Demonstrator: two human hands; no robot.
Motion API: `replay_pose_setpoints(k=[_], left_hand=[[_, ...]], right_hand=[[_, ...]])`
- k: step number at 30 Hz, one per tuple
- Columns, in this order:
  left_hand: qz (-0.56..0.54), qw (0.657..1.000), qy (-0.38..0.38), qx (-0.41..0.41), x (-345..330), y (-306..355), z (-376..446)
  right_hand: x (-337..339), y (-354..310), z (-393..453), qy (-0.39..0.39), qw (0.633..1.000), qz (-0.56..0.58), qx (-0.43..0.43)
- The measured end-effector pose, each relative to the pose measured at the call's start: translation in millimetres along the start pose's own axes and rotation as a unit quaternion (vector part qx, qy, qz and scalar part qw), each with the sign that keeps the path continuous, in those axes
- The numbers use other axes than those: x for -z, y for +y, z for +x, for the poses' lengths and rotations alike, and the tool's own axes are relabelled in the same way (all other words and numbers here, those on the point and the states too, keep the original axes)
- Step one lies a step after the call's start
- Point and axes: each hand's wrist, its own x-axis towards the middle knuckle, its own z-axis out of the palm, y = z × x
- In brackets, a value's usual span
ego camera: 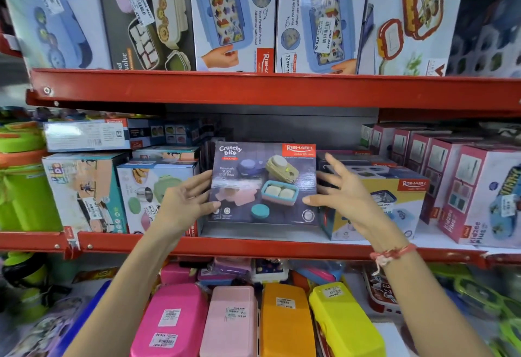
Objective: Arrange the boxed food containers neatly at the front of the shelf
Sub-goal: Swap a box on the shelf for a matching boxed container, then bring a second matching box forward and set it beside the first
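A dark "Crunchy Bite" boxed food container (pixel 263 183) stands upright in the middle of the red middle shelf (pixel 253 245), its front facing me. My left hand (pixel 184 201) rests against the box's left edge, thumb on its lower front, fingers spread. My right hand (pixel 342 190) is at the box's right edge, thumb touching the lower right corner, fingers apart and lifted off. Neither hand is closed around the box. A yellow and blue boxed container (pixel 386 204) sits just right of it, partly hidden by my right hand.
White boxes (pixel 84 190) stack to the left and pink boxes (pixel 465 187) to the right. Larger boxes (pixel 234 15) line the top shelf. Pink, orange and yellow plastic lunch boxes (pixel 284 323) fill the shelf below. A gap lies behind the dark box.
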Motion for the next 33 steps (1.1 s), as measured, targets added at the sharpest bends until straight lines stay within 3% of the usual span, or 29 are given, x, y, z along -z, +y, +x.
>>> replay_pose_setpoints(k=[6,17,26,31,33], left_hand=[[0.02,0.998,0.057,-0.011,-17.6,-40.3,3.1],[0.092,0.987,0.132,0.002,-35.2,-78.2,8.7],[0.121,0.984,0.13,-0.005,-34.9,-79.4,8.6],[0.153,0.985,0.077,0.002,-34.3,-73.3,2.4],[0.186,0.977,0.103,-0.02,-34.6,-72.5,-3.1]], right_hand=[[-16.3,41.1,9.6,0.045,0.993,-0.074,0.076],[-19.9,90.3,10.3,0.1,0.978,-0.157,0.091],[-26.9,93.3,4.0,0.131,0.967,-0.187,0.111],[-29.2,87.4,-3.2,0.144,0.959,-0.212,0.12],[-27.5,84.5,-7.9,0.14,0.958,-0.213,0.132]])
